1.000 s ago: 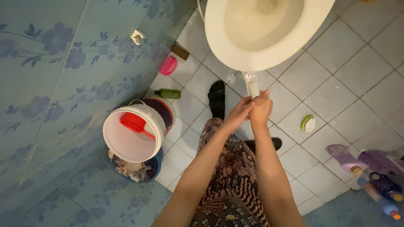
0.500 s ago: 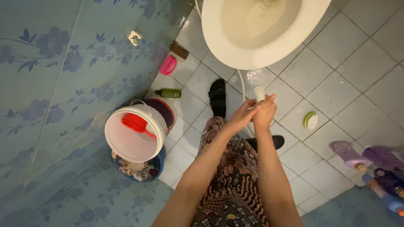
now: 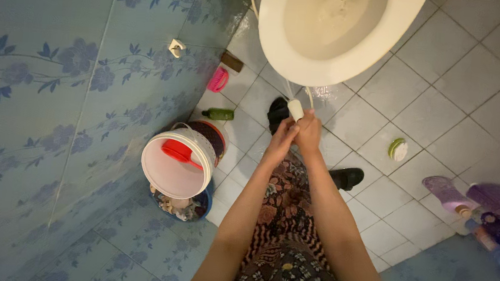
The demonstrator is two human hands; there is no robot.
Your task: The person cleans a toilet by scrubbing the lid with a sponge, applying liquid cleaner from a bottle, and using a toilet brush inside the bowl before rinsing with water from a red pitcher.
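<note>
Water is sprayed toward the toilet bowl (image 3: 325, 69) from a white spray nozzle (image 3: 295, 109), which is clasped by the left hand (image 3: 280, 138) and right hand (image 3: 309, 133), both grips closed tight so it is steadied, just below the bowl's rim.

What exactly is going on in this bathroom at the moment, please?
A person stands before the toilet bowl, both hands together gripping a white spray nozzle: left hand, right hand. Water sprays from it toward the bowl's base. A white bucket holding a red scoop stands by the blue wall.
</note>
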